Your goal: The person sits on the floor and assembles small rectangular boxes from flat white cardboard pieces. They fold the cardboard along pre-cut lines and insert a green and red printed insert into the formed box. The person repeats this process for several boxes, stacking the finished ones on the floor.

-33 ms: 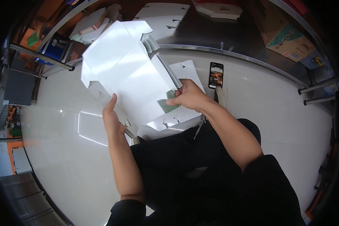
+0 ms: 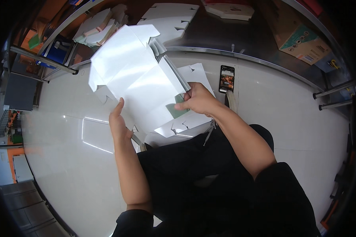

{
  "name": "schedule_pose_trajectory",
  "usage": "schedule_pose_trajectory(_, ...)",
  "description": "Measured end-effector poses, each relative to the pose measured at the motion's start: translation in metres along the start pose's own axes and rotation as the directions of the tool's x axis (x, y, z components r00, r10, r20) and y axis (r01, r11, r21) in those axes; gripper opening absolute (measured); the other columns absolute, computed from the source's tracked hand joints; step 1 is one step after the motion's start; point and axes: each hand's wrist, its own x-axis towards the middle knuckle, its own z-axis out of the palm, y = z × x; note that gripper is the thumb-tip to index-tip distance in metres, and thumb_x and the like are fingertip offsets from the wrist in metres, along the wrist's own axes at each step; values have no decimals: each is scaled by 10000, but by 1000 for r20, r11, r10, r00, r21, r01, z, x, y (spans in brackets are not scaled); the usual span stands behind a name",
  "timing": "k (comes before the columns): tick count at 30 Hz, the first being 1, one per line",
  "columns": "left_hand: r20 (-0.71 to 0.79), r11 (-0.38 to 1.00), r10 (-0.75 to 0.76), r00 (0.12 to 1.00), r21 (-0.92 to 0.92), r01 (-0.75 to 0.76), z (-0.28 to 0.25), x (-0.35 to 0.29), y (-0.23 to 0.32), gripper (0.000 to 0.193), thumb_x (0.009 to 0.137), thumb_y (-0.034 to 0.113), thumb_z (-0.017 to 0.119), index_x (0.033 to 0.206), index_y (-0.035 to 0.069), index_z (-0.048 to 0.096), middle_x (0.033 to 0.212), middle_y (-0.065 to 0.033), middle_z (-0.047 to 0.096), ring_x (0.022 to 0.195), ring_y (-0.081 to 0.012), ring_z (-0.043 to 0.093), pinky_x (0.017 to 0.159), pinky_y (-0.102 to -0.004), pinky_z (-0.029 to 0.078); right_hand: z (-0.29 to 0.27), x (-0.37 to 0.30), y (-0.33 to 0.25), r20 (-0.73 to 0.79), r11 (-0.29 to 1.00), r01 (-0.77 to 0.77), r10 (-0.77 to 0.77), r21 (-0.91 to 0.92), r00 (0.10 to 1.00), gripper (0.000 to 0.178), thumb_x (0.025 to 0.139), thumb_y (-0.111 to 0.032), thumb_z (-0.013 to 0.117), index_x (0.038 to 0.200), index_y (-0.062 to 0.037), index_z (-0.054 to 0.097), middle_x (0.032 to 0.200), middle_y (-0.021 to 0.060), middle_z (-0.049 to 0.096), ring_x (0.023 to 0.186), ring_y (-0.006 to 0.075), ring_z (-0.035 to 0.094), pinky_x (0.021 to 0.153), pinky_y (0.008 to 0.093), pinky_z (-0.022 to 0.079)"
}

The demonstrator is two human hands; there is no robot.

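Note:
A white cardboard box blank (image 2: 134, 75) with cut-out tabs tilts in front of me above my lap, its sheet creased and glossy. My left hand (image 2: 118, 120) grips its lower left edge, thumb on top and fingers partly hidden beneath. On the lower right side my right hand (image 2: 197, 100) pinches the edge beside a green flap (image 2: 174, 110), its other fingers tucked under. Several folded layers (image 2: 176, 73) show along the blank's right side. More white cardboard (image 2: 199, 75) lies underneath, partly covered.
A phone (image 2: 226, 79) with a lit screen stands beyond my right knee. On the low metal shelf (image 2: 225, 37) ahead lie flat white blanks (image 2: 168, 19), a pile of folded cardboard (image 2: 97, 27) and a brown carton (image 2: 304, 43). Metal legs (image 2: 47, 59) stick out at the left.
The far left part of the blank has dropped slightly and shifted a little right. My left hand has moved slightly right with it; my right hand stays in place.

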Motion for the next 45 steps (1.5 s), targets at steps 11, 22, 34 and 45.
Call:
schedule_pose_trajectory(11,-59,453,498,865,869,-201,-28,99,-109,820,882,416,774,1450,-73,443,1345,-283,560,1275,-339,551,973,-402,493,-35,-3,2,-249,671,-196,17,-716,968,332,856,-238,728,1117,-34,702,1093,227,724,1073,387,702,916,470,553)
schedule_pose_trajectory(22,884,947,114,-453,-235,-221,91,-287,-188,214,1023,164,586,1095,1,705,1195,-214,675,1138,-389,634,962,-461,519,13,-13,-31,-107,787,395,-497,-474,861,195,962,-205,651,1071,-49,690,951,125,752,956,324,700,852,455,539)
schedule_pose_trajectory(34,908,966,-256,-331,230,-115,96,-263,-160,515,1053,360,517,1327,-69,590,1364,-272,592,1300,-435,543,1113,-486,416,-7,-21,-15,-82,737,474,-576,-482,813,269,954,-240,653,1120,-33,692,1085,199,714,1008,379,700,893,483,555)
schedule_pose_trajectory(45,925,829,147,-349,-308,-467,151,-279,-93,360,983,280,636,1157,-31,690,1055,-182,720,1004,-358,691,888,-423,551,3,-29,-9,121,708,413,-425,-573,897,277,955,-235,656,1132,-23,670,1079,169,698,1044,370,676,899,495,528)
